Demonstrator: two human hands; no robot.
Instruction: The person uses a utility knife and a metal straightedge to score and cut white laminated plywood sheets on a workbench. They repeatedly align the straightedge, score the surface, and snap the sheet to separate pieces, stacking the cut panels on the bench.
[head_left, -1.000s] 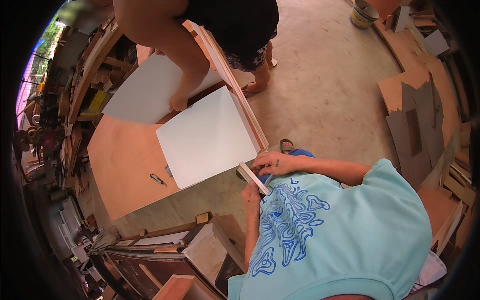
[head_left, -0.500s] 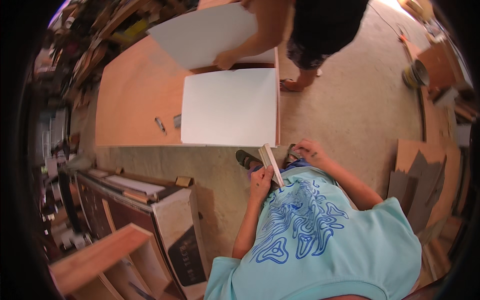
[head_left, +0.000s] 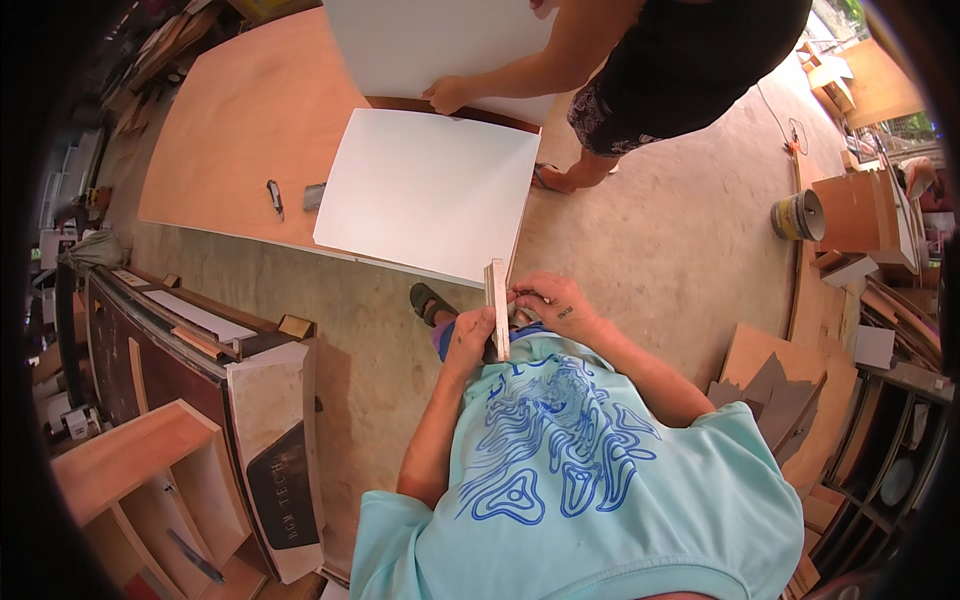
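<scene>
A narrow wooden strip (head_left: 496,305) stands on end in front of my chest. My left hand (head_left: 467,340) grips it near its lower end and my right hand (head_left: 553,301) pinches its side with the fingers closed. Just beyond it a white rectangular sheet (head_left: 425,190) lies on a large plywood board (head_left: 240,140) on the floor. Another person's hand (head_left: 447,94) holds a second white sheet (head_left: 430,40) tilted above the first one.
A small knife (head_left: 273,196) and a grey scraper (head_left: 314,195) lie on the plywood left of the sheet. A wooden cabinet (head_left: 200,400) stands at my left. A paint can (head_left: 797,215) and stacked board offcuts (head_left: 790,390) sit on the concrete at right.
My view has shifted, so the board and sheets now sit higher and larger. The strip has come upright in both hands. The other person keeps holding the upper white sheet.
</scene>
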